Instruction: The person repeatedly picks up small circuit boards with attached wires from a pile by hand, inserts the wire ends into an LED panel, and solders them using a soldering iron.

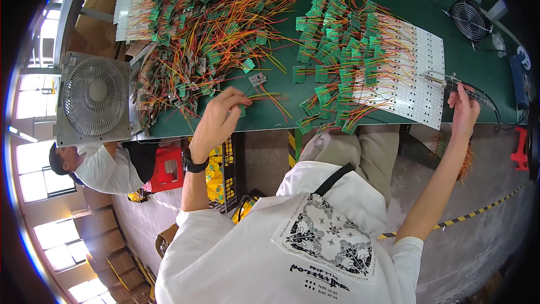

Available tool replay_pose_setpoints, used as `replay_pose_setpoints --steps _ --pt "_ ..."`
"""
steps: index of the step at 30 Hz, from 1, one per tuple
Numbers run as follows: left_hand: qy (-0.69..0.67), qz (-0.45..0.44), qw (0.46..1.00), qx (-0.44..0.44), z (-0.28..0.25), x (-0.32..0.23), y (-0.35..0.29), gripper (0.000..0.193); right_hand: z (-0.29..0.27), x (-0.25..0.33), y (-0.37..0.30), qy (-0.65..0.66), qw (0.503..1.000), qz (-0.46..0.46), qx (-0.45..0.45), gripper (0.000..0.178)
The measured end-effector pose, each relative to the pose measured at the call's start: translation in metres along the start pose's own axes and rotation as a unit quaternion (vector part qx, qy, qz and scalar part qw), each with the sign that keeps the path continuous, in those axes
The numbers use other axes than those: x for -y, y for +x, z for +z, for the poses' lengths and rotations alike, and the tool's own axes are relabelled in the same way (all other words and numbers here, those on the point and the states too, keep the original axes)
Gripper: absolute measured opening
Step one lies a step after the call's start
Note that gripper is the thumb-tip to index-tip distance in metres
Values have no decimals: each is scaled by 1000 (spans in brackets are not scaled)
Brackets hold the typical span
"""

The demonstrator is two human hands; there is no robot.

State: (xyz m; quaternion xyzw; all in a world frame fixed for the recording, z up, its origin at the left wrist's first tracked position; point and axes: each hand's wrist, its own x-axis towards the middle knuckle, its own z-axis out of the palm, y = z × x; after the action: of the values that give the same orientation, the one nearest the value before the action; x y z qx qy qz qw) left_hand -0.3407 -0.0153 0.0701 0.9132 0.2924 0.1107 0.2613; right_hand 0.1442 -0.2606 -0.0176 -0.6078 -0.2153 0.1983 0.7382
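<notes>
My left hand (pixel 216 117), a dark watch at its wrist, is closed in a pinch near the table's front edge. Its fingertips hold a small green circuit board (pixel 242 111) with wires (pixel 267 97) trailing to the right, slightly blurred. Just beyond those fingers lies a loose grey-topped board (pixel 257 80) with red and yellow wires. At the right, my right hand (pixel 464 111) closes its fingertips on a soldering iron (pixel 450 83), its metal end pointing left over a white perforated panel (pixel 416 73). Rows of wired green boards (pixel 332 56) lie along that panel's left side.
A large tangled heap of wired boards (pixel 208 34) covers the green table's (pixel 472 62) left part. A box fan (pixel 97 94) stands at the left edge, a small black fan (pixel 469 18) at the far right. Another person (pixel 107 166) sits beyond the box fan, near a red stool (pixel 167 169).
</notes>
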Motion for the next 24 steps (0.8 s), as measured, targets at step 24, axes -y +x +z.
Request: replay_pose_setpoints --steps 24 --pt "-100 -55 976 187 -105 -5 133 41 3 4 -3 -1 1000 11 2 22"
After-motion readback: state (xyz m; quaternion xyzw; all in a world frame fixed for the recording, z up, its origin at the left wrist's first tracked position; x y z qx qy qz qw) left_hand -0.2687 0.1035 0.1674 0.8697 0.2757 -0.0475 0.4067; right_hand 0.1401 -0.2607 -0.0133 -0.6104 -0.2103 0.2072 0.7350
